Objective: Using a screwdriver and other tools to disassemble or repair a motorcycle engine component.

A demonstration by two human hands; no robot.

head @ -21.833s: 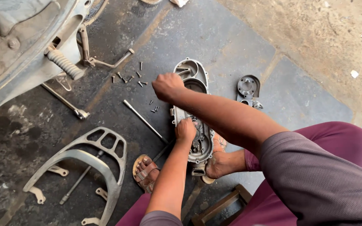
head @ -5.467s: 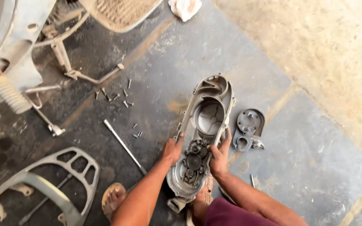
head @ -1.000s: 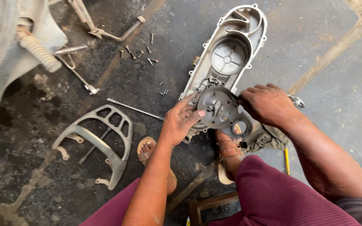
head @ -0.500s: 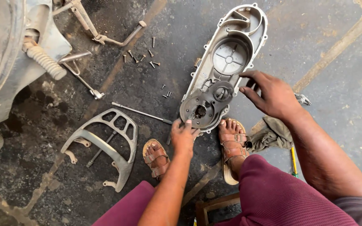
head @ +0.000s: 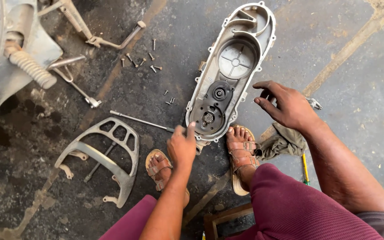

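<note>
On the stained concrete floor (head: 334, 53), between the person's sandalled feet, lies a long aluminium engine side cover (head: 232, 66), open side up, so its round recess and dark inner gear parts face the person and are easy to reach. The left hand (head: 182, 144) rests at the cover's near end, fingers curled, thumb and forefinger touching the rim just beside the lowest dark gear; it appears to steady or pinch something small there, though what it grips cannot be told. The right hand (head: 287, 106) hovers open, fingers spread, just beside the cover's right edge and holding nothing. A grey rag (head: 278, 142) lies crumpled under that wrist, near the right foot, with a yellow-handled screwdriver (head: 305, 166) beside it.

Loose bolts (head: 150, 62) lie scattered to the cover's left, kept near but apart from it. A long steel rod (head: 141, 120) points toward the left hand. Further left sits a grey grab rail (head: 98, 151), and at the top left the underside of a scooter (head: 18, 66) with its spring and stand. The ground is oily and dark on the left, paler and dusty on the right.
</note>
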